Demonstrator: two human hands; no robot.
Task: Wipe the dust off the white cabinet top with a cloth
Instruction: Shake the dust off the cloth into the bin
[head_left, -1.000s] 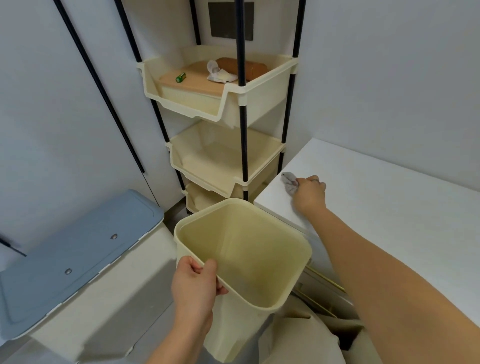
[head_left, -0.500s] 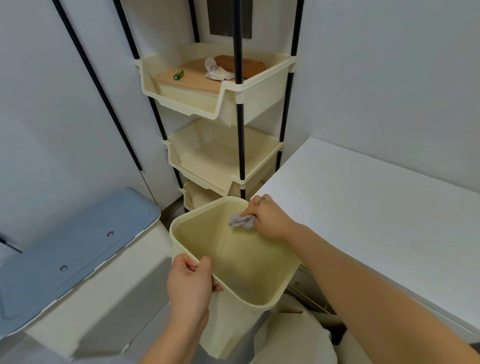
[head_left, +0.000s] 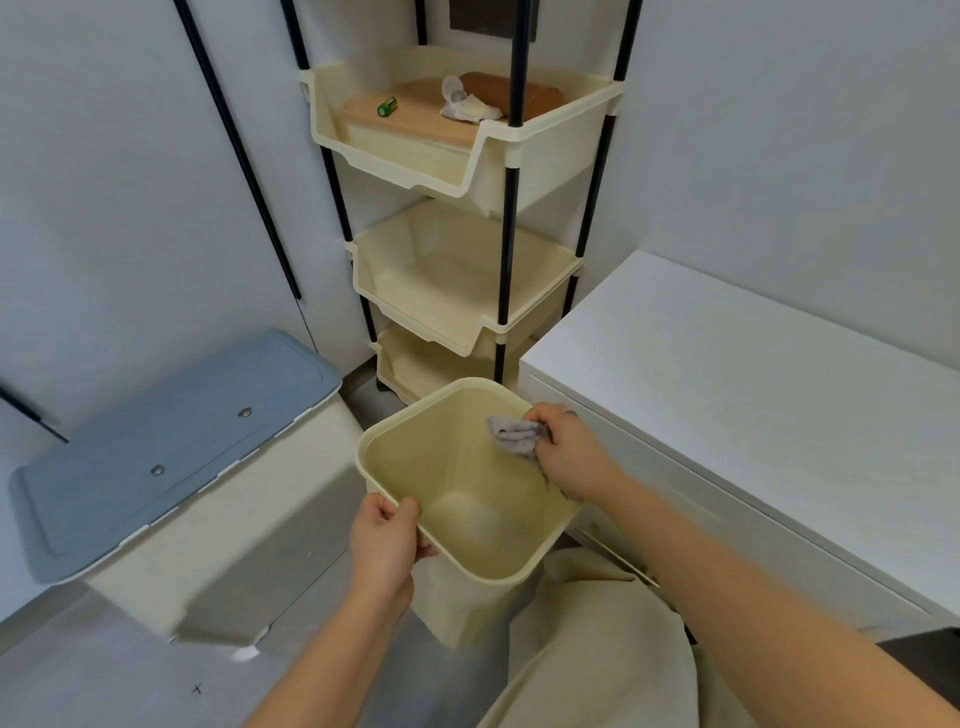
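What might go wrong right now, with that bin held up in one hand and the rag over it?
The left hand holds the cream bin by one rim only, so it could tip or slip from that grip. The right hand pinches the grey cloth over the opening; if it loosens, the cloth may fall in. Shaken dust could miss the bin and land back on the white cabinet top.

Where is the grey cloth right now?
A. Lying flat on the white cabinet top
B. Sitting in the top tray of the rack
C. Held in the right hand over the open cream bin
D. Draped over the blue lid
C. The right hand pinches the grey cloth above the mouth of the cream bin, whose near rim the left hand grips; the white cabinet top beside it is bare.
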